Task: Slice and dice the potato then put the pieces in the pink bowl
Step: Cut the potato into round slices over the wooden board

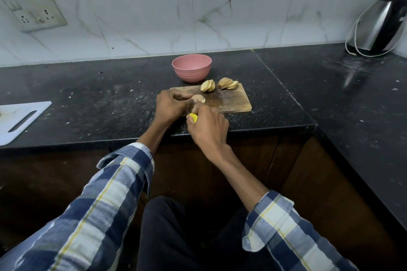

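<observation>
potato piece (198, 98): pale, rounded, at the near left part of the wooden cutting board (233, 103); partly hidden by both hands
left hand (170, 103): fingers curled over the potato piece, gripping it from the left; wrist over the board's near left corner
right hand (208, 126): clenched round a yellow knife handle (193, 117); only a bit of yellow shows by the thumb; the blade is hidden, so where it meets the potato cannot be told
sliced potato, left group (208, 86): slices standing on edge and leaning together at the far edge of the board
sliced potato, right group (228, 83): fanned slices just beside the first group, at the far right corner
pink bowl (191, 68): upright on the table just behind the board; what lies inside cannot be seen
table (99, 99): black speckled stone, dusted with pale crumbs; it turns a corner at the right
white cutting board (19, 120): at the left edge, well apart from the work
kettle (381, 26): steel and black, far right corner, its cord looped round it
wall socket (33, 9): on the marbled tiles, upper left
sleeves (105, 200): blue, white and yellow check, cuffs open
</observation>
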